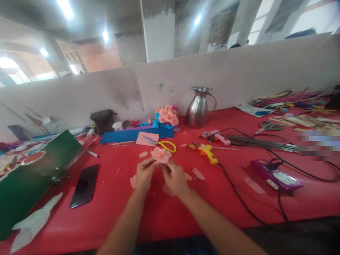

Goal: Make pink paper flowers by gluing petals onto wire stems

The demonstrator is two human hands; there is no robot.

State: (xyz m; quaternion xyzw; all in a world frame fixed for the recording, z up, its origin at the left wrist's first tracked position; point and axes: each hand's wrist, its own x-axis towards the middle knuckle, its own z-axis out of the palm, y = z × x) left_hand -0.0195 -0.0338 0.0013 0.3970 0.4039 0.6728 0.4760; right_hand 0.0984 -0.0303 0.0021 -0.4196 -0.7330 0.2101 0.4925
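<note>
Between my two hands is a pink paper flower (160, 154), its layered petals facing up. My left hand (145, 174) pinches it from the left, and my right hand (175, 177) grips it from the right; the fingertips are partly hidden beneath the petals. Loose pink petal pieces (198, 174) lie on the red table around my hands. Just beyond the flower, scissors with yellow handles (167, 145) rest partly on a pink paper sheet (140, 139). A yellow glue gun (208, 153) lies to the right of my hands.
A black phone (84, 186) and a green board (34, 184) are on the left. At the back stand a bunch of pink and blue flowers (166, 117) and a steel jug (197, 109). On the right, a purple power strip (275, 175) trails black cables near a pink glue gun (221, 138).
</note>
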